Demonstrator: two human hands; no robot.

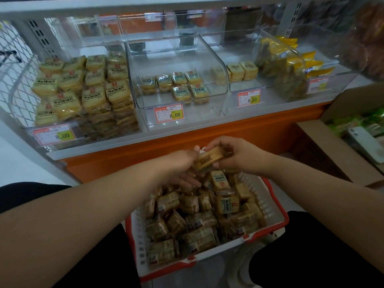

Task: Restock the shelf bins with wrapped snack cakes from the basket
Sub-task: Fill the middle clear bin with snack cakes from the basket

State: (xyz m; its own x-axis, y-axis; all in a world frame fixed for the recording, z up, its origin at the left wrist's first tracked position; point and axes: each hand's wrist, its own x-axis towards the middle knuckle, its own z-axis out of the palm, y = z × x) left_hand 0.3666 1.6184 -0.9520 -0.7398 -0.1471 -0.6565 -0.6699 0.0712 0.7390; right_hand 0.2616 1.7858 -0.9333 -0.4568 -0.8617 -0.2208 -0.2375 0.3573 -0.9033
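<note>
A white basket with a red rim [276,206] sits between my knees, heaped with several wrapped yellow snack cakes [199,221]. Above its far end both hands meet on a small stack of wrapped cakes [209,160]. My right hand [234,154] pinches the stack from the right. My left hand [182,165] touches it from the left, its fingers pointing down toward the pile. On the shelf, the left clear bin [83,132] is packed with the same cakes. The middle bin [180,113] holds only a few.
A third bin [245,88] holds two pale cakes, and a fourth bin [291,80] holds yellow packets. Price tags read 8.00. An open cardboard box [324,148] with green packs and a phone stands at the right. An orange shelf base [187,142] runs below the bins.
</note>
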